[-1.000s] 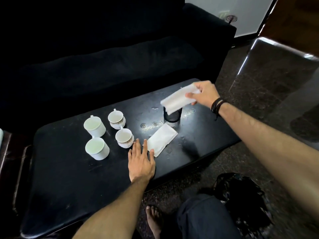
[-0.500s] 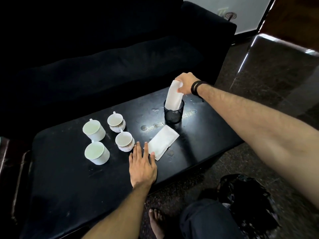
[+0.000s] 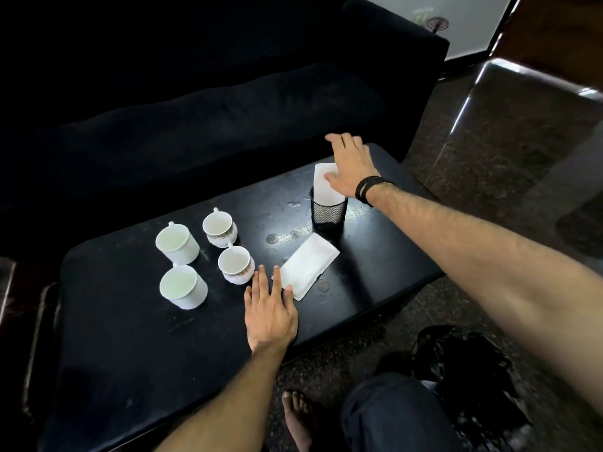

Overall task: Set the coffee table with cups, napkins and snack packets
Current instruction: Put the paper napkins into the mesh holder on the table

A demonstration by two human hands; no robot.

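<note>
Several white cups stand on the black coffee table (image 3: 130, 347): two plain ones (image 3: 177, 243) (image 3: 182, 287) at the left, two patterned ones (image 3: 220, 229) (image 3: 236, 264) beside them. A folded white napkin (image 3: 308, 265) lies flat near the front edge. My left hand (image 3: 270, 313) rests flat on the table, fingertips at that napkin's corner. A second napkin (image 3: 324, 187) stands upright in a black mesh holder (image 3: 328, 213). My right hand (image 3: 350, 164) hovers over it with fingers spread, holding nothing; the thumb lies by the napkin's top.
A black sofa (image 3: 195, 109) runs along the table's far side. A dark crumpled bag (image 3: 463, 370) lies on the stone floor at the lower right, next to my knee (image 3: 391, 415) and bare foot (image 3: 298, 419).
My right hand carried the napkin to the mesh holder, pushed it in upright, then let go and spread its fingers above it. The left hand stayed flat on the table.
</note>
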